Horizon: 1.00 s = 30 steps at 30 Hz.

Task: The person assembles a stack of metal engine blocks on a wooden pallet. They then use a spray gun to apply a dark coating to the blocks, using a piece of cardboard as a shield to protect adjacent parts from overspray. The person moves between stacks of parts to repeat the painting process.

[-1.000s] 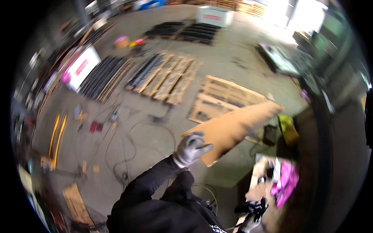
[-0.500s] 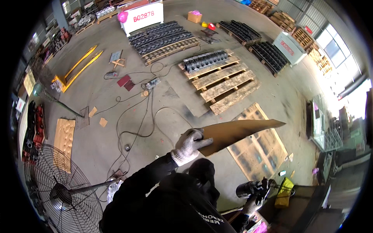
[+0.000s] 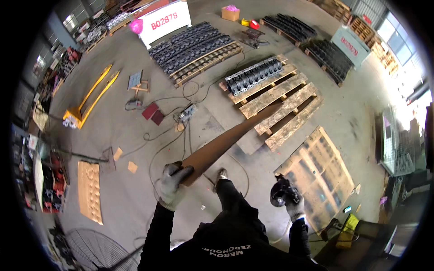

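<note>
My left hand (image 3: pixel 172 184), in a grey-white glove, is closed on one end of a long brown cardboard sheet (image 3: pixel 224 145). The sheet is seen nearly edge-on and stretches forward and right, its far end overlapping the wooden pallet (image 3: pixel 273 94) in the picture. My right hand (image 3: pixel 295 207), also gloved, grips a paint-blackened spray gun (image 3: pixel 280 192) with a round dark cup. A pale hose hangs below that hand. On the far side of the pallet lies a row of black ribbed metal parts (image 3: pixel 254 76) with bare metal edges.
Hoses and cables (image 3: pixel 187 131) lie looped across the floor ahead. A paint-stained cardboard sheet (image 3: pixel 316 176) is on the right. Left are a yellow pallet jack (image 3: pixel 88 101), a small stool (image 3: pixel 136 82) and a wire-guarded fan (image 3: pixel 97 248). More loaded pallets (image 3: pixel 194 49) stand beyond.
The cardboard has swung from pointing right to pointing forward toward the pallet. My left hand has moved left and lower; my right hand has come up with the spray gun. The pallet appears nearer.
</note>
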Motion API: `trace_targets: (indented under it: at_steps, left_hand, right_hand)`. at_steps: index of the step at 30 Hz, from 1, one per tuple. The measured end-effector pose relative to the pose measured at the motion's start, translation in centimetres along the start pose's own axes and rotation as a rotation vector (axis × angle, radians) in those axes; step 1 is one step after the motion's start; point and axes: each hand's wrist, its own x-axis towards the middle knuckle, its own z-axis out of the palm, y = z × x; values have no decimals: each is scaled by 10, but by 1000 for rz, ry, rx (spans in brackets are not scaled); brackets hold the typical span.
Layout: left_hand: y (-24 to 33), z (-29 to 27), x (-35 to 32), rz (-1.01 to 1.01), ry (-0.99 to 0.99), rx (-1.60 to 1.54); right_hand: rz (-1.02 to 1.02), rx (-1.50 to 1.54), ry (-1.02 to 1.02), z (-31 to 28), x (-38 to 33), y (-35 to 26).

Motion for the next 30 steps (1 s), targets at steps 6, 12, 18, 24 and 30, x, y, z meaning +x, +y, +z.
trace_targets:
  at_steps: [6,12,18,24,30]
  left_hand:
    - [-27,-34,163,222,-182,177]
    - [13,-21,321,348,-395,382]
    - [15,12,446,764,-526,428]
    - [-6,41,556,927,-685,476]
    - [-39,82,658,1158,-470,317]
  right_hand:
    - [-136,-924,-476,205,71,-51]
    - [-510,-941,-659,306,160,-77]
    - [-563,-913,-644,396,230,-103]
    - [-571,-825,-462,461,303,-105]
    - [-213,-335,-451,503,387,-110]
